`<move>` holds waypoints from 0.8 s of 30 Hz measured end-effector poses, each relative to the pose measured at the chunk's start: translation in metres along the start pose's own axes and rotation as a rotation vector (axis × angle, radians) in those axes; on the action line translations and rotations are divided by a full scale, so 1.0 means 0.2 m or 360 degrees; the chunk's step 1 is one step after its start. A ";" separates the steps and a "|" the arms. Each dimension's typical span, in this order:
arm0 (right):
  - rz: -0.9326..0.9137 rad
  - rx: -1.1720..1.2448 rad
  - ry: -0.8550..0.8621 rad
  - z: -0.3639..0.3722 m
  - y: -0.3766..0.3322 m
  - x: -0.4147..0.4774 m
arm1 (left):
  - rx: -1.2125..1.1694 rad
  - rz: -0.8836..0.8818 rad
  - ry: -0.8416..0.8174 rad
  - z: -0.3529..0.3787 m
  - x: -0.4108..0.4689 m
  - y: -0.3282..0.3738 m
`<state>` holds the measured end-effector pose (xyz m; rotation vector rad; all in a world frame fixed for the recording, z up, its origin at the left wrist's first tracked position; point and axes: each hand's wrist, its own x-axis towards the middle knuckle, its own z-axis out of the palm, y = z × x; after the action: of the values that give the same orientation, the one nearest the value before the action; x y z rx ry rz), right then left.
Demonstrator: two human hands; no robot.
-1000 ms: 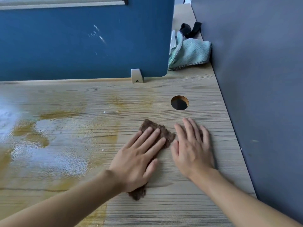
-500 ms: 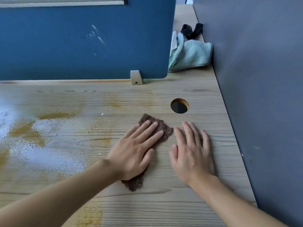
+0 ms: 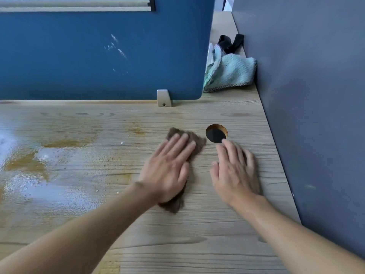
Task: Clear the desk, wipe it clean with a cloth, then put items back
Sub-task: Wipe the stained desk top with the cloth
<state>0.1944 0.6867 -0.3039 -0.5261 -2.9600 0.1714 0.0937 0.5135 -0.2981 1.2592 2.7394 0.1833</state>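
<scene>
Beneath the straight fingers [image 3: 178,144] of the left hand [image 3: 167,171]: brown cloth [image 3: 194,140], pressed flat on the counter [image 3: 197,244]. One corner poking out beyond the fingertips, a tuft trailing behind the heel of the palm. No curl, no pinch; held by downward pressure alone.

Right hand [image 3: 235,173] just right of it, fingers spread and straight, flat on bare wood, holding nothing. Fingertips almost at the rim of the cable hole [image 3: 216,133]. Slight blur on both hands.

Handling, judged: thin, limp, light, probably damp. Bunches and folds if pushed from one edge. Best driven with a flat palm over the middle, or pinched at the free corner ahead of the fingertips for lifting. Likely to drag on wet wood rather than slide freely.

Left of the left-hand fingers: wet sheen and yellow-brown stain patches [image 3: 25,165], pale crumbs among them, not yet wiped.

Far beyond the right fingertips, against the grey wall panel [image 3: 316,95]: teal cloth [image 3: 231,74], bunched, black strap [image 3: 231,41] behind it.
</scene>
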 end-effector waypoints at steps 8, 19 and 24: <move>-0.0009 -0.0016 -0.0018 0.01 -0.02 0.02 | -0.0025 0.0240 -0.0016 0.02 -0.01 0.11; -0.0001 -0.0036 -0.0078 -0.01 -0.02 0.01 | 0.0028 0.0151 0.0009 0.01 0.19 0.10; -0.0009 -0.0041 -0.0087 -0.01 -0.02 0.01 | 0.0003 0.0257 -0.0015 0.01 0.20 0.02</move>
<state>0.1916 0.6846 -0.3006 -0.5244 -3.0202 0.1497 0.0706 0.5458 -0.3013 1.4781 2.6298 0.1890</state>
